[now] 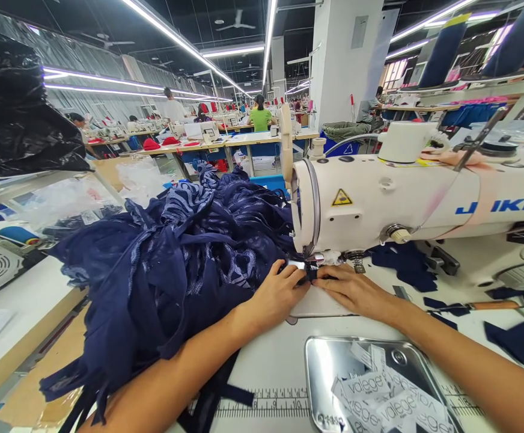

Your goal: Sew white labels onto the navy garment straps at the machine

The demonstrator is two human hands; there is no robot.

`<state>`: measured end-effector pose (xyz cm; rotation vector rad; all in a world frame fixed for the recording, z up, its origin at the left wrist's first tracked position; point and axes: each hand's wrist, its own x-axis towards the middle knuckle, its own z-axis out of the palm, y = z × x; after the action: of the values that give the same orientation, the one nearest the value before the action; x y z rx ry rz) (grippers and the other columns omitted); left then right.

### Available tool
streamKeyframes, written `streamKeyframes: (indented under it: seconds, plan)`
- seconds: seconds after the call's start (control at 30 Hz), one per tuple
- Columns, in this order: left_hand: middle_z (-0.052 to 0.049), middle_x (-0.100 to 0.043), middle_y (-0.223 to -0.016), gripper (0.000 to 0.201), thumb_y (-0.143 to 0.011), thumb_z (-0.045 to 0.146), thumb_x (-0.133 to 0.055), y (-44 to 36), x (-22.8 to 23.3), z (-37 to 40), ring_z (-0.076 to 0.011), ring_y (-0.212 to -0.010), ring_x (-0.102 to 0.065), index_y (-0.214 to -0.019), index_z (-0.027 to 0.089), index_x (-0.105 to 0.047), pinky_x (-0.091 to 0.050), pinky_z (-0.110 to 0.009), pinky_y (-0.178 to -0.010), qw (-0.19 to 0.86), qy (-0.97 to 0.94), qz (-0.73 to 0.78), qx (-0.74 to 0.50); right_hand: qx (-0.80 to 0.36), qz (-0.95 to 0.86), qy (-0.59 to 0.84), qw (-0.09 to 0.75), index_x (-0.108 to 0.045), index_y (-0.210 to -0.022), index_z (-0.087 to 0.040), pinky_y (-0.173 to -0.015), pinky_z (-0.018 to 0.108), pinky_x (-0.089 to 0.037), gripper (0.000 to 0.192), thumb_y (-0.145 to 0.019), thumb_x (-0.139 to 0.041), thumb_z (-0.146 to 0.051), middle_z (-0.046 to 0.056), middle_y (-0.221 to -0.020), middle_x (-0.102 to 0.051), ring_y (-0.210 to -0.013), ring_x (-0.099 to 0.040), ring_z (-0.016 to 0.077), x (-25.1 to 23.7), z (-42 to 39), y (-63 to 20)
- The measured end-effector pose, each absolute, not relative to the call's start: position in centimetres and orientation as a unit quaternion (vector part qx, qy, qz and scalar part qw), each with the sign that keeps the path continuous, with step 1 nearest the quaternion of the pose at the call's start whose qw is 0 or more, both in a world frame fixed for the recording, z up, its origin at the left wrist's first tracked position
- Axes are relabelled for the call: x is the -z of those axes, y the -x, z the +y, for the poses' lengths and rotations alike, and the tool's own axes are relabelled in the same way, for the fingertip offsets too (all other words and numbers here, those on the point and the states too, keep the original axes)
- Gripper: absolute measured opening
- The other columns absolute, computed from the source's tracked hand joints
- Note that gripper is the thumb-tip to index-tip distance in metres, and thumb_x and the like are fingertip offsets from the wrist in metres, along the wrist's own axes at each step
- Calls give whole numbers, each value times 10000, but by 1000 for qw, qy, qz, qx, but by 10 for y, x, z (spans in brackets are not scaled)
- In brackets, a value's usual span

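A white sewing machine stands at the right, its needle end over a small dark navy fabric piece. Just left of the needle, my left hand has its fingers bent and closed at the fabric's edge. From the other side, my right hand pinches the same piece, thumb and fingertips together. The fingers and the presser foot partly hide the piece. Against my left forearm lies a large heap of navy garments with strips and light-blue patterned parts.
Close in front, a shiny metal tray holds white printed labels. A printed ruler runs along the table edge. Navy scraps and a tool with an orange handle lie at right. A black plastic bag hangs upper left. People sit at machines beyond.
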<state>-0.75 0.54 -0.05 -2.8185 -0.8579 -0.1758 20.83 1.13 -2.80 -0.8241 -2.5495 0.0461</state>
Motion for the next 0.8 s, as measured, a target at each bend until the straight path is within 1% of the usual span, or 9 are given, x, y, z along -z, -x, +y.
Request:
streamKeyframes:
  seconds: [0.1,0.2,0.4,0.57,0.67,0.8]
  plan:
    - [-86,-534,-1169,281,-829,121,-443,12,4,7,-218,-1105,-444,-1094,168,-525,-227,-487,-996,71,952,-286,79,68,-933,293,200,-581,-1062,-164,-787,383,-493,311,-862,-344,-138,103,-993,-594,-929,-555,212,26,8,-204]
    - [-80,-548,-1176,307,-824,100,-440,15,9,6,-208,-1145,-433,-1115,168,-515,-179,-508,-1031,76,948,-293,94,110,-929,300,188,-594,-1013,-159,-759,388,-506,306,-838,-348,-108,114,-991,-597,-923,-557,222,22,4,-200]
    - [-80,-524,-1217,359,-806,110,-470,18,7,5,-214,-1192,-398,-1158,171,-492,-184,-521,-1042,93,950,-288,78,109,-924,299,213,-595,-1008,-156,-744,383,-509,280,-834,-376,-129,119,-979,-599,-944,-549,237,21,1,-198]
    - [-66,-523,-1221,360,-810,111,-458,18,3,8,-212,-1217,-369,-1163,176,-486,-207,-517,-1037,92,954,-275,69,125,-923,302,203,-595,-1009,-145,-714,373,-515,275,-826,-390,-122,121,-976,-601,-905,-558,237,22,2,-198]
    - [-69,-533,-1206,356,-804,97,-464,18,4,9,-208,-1220,-367,-1148,180,-498,-195,-505,-1042,92,953,-278,74,132,-920,305,206,-598,-1000,-154,-711,370,-512,287,-824,-376,-108,118,-980,-603,-894,-561,229,22,1,-198]
    - [-81,-518,-1223,351,-800,90,-453,16,6,10,-206,-1198,-394,-1140,164,-500,-177,-490,-1048,67,952,-288,80,128,-921,307,205,-598,-1008,-153,-722,372,-508,280,-833,-382,-123,118,-986,-605,-902,-559,228,22,1,-198]
